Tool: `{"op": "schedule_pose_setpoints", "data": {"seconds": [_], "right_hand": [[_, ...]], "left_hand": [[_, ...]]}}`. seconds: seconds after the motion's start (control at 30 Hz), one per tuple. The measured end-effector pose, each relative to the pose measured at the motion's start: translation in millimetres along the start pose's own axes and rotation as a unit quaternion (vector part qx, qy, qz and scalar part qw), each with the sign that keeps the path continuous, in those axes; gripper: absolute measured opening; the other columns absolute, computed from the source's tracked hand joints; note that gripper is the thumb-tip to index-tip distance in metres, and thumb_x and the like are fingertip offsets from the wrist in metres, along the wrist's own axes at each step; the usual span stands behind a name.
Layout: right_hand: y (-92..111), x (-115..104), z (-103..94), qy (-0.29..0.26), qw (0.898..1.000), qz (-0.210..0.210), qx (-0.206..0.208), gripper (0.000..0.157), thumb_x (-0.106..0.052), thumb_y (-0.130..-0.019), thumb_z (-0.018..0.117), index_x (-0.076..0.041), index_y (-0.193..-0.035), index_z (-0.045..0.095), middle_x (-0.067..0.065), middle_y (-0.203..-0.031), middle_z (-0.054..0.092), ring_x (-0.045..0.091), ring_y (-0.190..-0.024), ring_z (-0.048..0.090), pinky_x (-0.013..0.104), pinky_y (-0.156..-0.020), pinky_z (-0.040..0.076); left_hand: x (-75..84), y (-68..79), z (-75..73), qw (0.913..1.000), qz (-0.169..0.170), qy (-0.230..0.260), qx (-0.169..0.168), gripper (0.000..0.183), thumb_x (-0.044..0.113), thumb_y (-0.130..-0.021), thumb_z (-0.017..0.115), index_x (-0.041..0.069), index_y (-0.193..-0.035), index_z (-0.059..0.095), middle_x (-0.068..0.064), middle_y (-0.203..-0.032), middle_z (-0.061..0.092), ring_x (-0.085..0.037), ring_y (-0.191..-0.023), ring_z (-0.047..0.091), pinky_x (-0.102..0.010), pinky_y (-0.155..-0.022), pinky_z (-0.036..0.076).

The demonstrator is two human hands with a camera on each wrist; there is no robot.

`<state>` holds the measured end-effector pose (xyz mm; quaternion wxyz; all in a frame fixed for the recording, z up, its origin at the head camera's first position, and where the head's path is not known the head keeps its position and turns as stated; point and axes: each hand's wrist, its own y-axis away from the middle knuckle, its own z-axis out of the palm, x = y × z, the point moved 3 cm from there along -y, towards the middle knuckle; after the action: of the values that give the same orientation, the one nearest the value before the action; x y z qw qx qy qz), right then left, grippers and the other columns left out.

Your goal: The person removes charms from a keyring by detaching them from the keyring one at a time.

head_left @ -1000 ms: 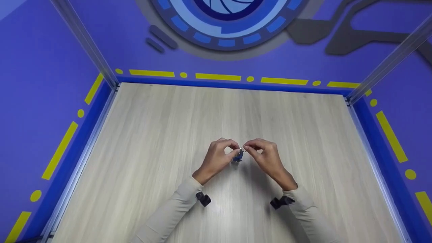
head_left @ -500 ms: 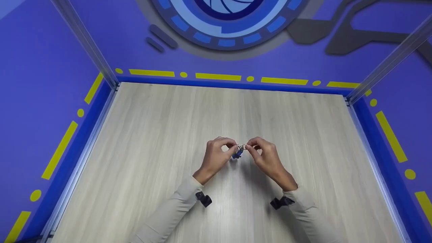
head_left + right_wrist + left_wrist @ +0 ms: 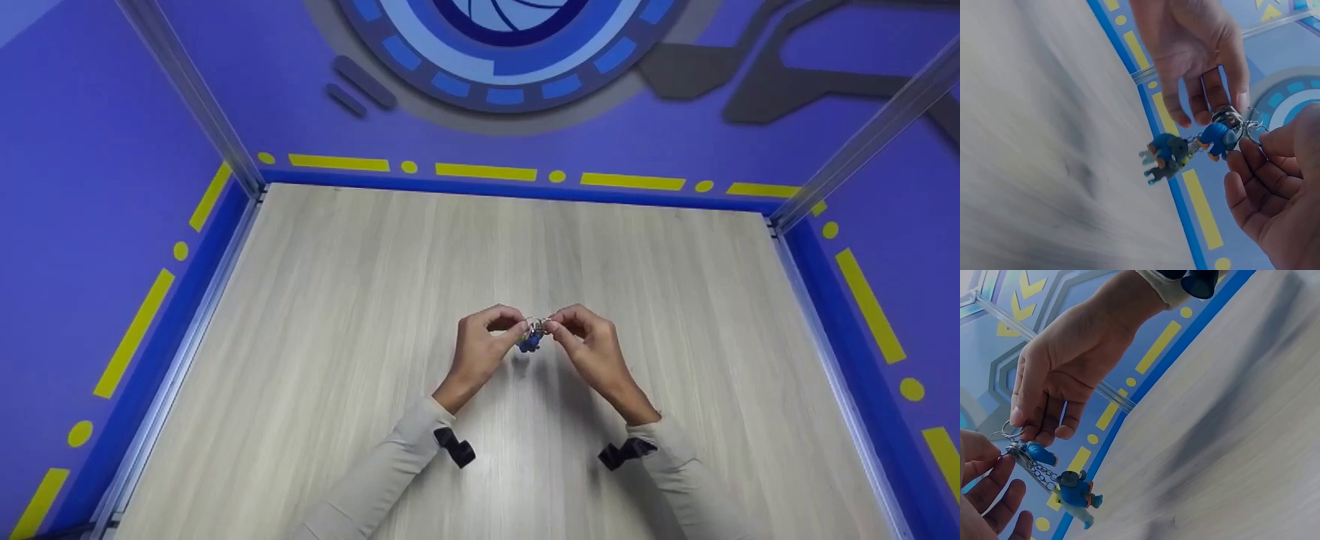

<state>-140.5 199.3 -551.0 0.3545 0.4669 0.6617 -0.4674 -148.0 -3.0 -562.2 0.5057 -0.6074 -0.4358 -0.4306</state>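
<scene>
Between my two hands hangs a bunch of keychains (image 3: 530,341), small blue-clad animal figures on metal chains and split rings. My left hand (image 3: 481,349) pinches the rings from the left with thumb and fingertips. From the other side my right hand (image 3: 592,349) pinches a ring, seen as a thin metal ring (image 3: 1255,134) in the right wrist view. A pair of figures (image 3: 1075,492) dangles lowest in the left wrist view, and another blue figure (image 3: 1217,139) sits close to the rings in the right wrist view. Fingertips partly hide the rings.
The hands are above a light wood-grain table (image 3: 375,300). Blue printed walls (image 3: 487,150) with yellow dashes and metal corner posts (image 3: 187,90) enclose its back and sides. A black wrist camera (image 3: 455,448) is strapped to each beige sleeve.
The keychain bunch has risen slightly and turned between the hands, with more rings showing. Both hands stay close together, shifting only a little.
</scene>
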Motion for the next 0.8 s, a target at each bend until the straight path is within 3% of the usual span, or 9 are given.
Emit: {"op": "schedule_pose_setpoints", "data": {"seconds": [0.13, 0.27, 0.53, 0.63, 0.8], "right_hand": [[-1, -3, 0.2, -0.037, 0.999, 0.021, 0.001, 0.005, 0.003, -0.102, 0.074, 0.0, -0.098, 0.075, 0.011, -0.096, 0.078, 0.026, -0.087, 0.073, 0.023, -0.078, 0.058], [-1, -5, -0.3, -0.028, 0.999, 0.021, 0.001, 0.006, 0.003, -0.102, 0.074, 0.0, -0.098, 0.075, 0.009, -0.095, 0.078, 0.025, -0.089, 0.074, 0.023, -0.079, 0.057], [-1, -9, -3.7, 0.031, 0.999, -0.012, -0.009, 0.007, 0.001, -0.102, 0.075, -0.004, -0.097, 0.076, 0.004, -0.094, 0.078, 0.019, -0.088, 0.072, 0.024, -0.083, 0.057], [-1, -11, -4.4, 0.051, 0.998, -0.027, -0.019, 0.008, 0.001, -0.102, 0.076, -0.005, -0.096, 0.076, 0.001, -0.093, 0.078, 0.018, -0.087, 0.073, 0.025, -0.083, 0.057], [-1, -11, -5.0, 0.069, 0.996, -0.047, -0.027, 0.008, 0.0, -0.101, 0.077, -0.007, -0.097, 0.076, 0.0, -0.092, 0.079, 0.019, -0.086, 0.075, 0.025, -0.083, 0.059]], "left_hand": [[-0.6, -1.3, 0.2, 0.9998, -0.013, -0.004, -0.015, 0.005, 0.01, -0.097, 0.082, 0.005, -0.097, 0.081, -0.001, -0.094, 0.08, -0.016, -0.09, 0.074, -0.037, -0.09, 0.062], [1.4, -2.5, 0.2, 0.999, -0.013, -0.022, -0.036, 0.004, 0.009, -0.097, 0.081, 0.005, -0.097, 0.08, -0.002, -0.095, 0.079, -0.015, -0.092, 0.074, -0.042, -0.091, 0.063], [12.4, -3.5, 0.8, 0.9949, 0.042, -0.075, -0.053, 0.004, 0.005, -0.097, 0.082, 0.005, -0.1, 0.079, -0.001, -0.095, 0.08, -0.012, -0.089, 0.073, -0.053, -0.088, 0.063], [17.3, -3.9, 1.5, 0.9855, 0.091, -0.131, -0.057, 0.005, 0.003, -0.098, 0.082, 0.007, -0.1, 0.08, 0.001, -0.095, 0.079, -0.012, -0.09, 0.072, -0.045, -0.087, 0.062], [21.9, -3.7, 1.5, 0.9573, 0.167, -0.23, -0.051, 0.008, 0.004, -0.097, 0.083, 0.012, -0.097, 0.081, 0.002, -0.096, 0.079, -0.015, -0.092, 0.071, -0.033, -0.083, 0.059]]}}
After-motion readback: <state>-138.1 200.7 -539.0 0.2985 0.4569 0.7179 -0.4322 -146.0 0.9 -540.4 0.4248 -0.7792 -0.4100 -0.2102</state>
